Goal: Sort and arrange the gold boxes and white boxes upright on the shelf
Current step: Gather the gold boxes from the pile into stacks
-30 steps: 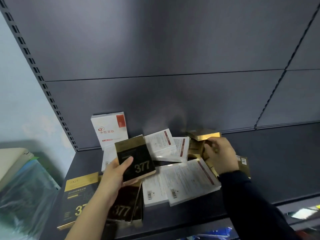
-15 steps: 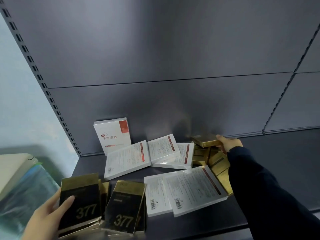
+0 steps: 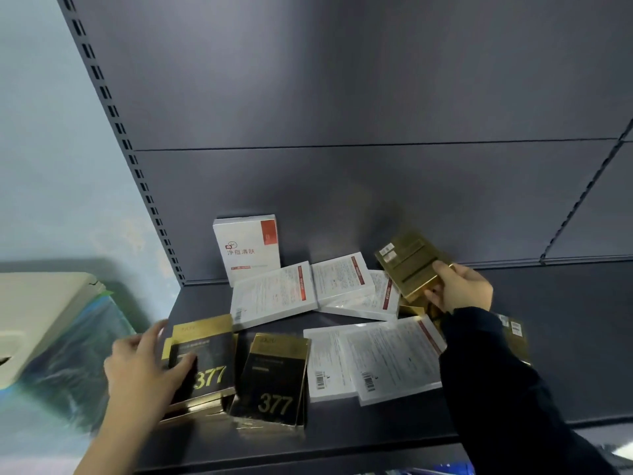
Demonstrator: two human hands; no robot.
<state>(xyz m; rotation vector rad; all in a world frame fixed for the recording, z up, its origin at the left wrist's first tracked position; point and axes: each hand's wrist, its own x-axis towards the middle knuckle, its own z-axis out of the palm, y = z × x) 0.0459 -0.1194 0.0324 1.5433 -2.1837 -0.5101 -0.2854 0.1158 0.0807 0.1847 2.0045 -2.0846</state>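
Note:
On the dark shelf [image 3: 376,437], my left hand [image 3: 144,368] grips a gold-and-black "377" box [image 3: 209,365] lying on a stack at the front left. A second "377" stack [image 3: 274,378] lies beside it. My right hand [image 3: 459,286] holds a gold box [image 3: 407,262] tilted up, back face showing, above more gold boxes at the right. One white box [image 3: 248,248] stands upright against the back panel. Several white boxes [image 3: 274,296] [image 3: 387,358] lie flat in the middle.
The slotted shelf upright [image 3: 113,132] runs up the left side. Left of the shelf lies a beige object over a plastic-wrapped bundle [image 3: 51,344]. A gold box [image 3: 513,337] lies partly hidden behind my right sleeve. The shelf continues bare to the right.
My left hand carried the "377" box down from mid-air onto the front-left stack. My right hand lifted a gold box off the right pile and tilted it up.

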